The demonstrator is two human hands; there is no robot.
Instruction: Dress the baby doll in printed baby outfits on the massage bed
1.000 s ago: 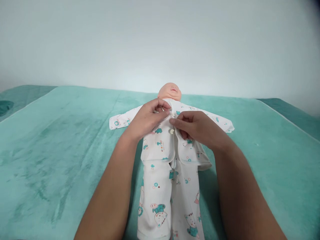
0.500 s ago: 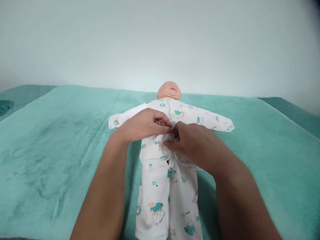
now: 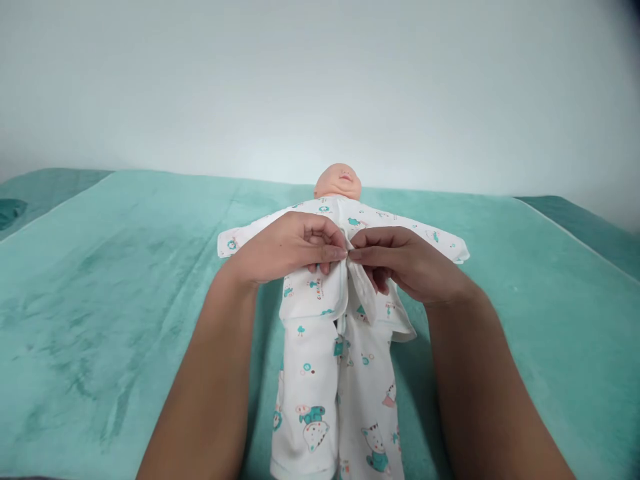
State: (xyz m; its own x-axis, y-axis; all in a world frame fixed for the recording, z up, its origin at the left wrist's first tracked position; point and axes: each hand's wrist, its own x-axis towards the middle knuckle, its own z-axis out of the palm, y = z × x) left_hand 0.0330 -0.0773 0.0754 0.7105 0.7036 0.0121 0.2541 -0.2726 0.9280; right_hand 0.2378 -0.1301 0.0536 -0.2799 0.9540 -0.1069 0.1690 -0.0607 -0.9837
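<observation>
A baby doll [image 3: 338,181] lies on its back, dressed in a white printed jacket [image 3: 313,293] and matching trousers [image 3: 313,393]. With thumb and fingers pinched, my left hand [image 3: 295,247] grips the front edge of the jacket at the doll's chest. My right hand [image 3: 405,257] pinches the opposite front edge, its fingertips almost meeting those of the left. Below my right hand that edge is lifted and folded over, so its inner side shows. Any fastener between the fingertips is too small to make out.
A green plush blanket [image 3: 125,300] spreads under the doll. Darker green cloth [image 3: 595,220] shows at the far right and far left corners. A pale wall [image 3: 320,80] rises behind.
My right hand has turned and risen slightly, pulling its jacket edge up so that it folds outward. The jacket's lower right corner now flares out. My left hand has barely moved.
</observation>
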